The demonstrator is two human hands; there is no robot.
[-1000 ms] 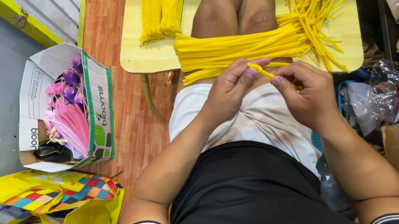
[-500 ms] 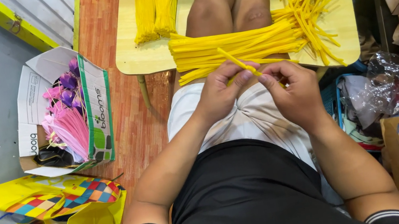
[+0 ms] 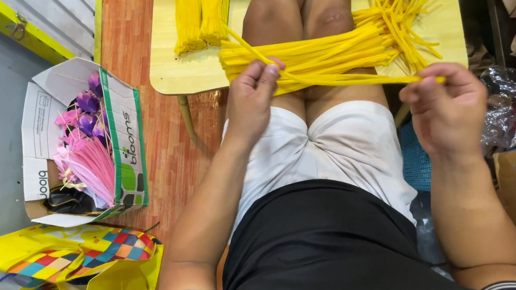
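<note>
Left hand [image 3: 254, 97] and right hand [image 3: 444, 110] pinched shut on one long yellow fuzzy stem [image 3: 337, 78]; open cardboard box [image 3: 36, 139] crammed with pink and purple paper flowers [image 3: 87, 148].

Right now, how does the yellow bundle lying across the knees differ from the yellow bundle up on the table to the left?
The knee bundle lies crosswise over both legs; the table bundle runs lengthwise, away from the person, on the table. The knee bundle is touched by the left hand, and one strand from it runs to the right hand; the table bundle lies untouched. Both are thin yellow strands of the same colour.
</note>
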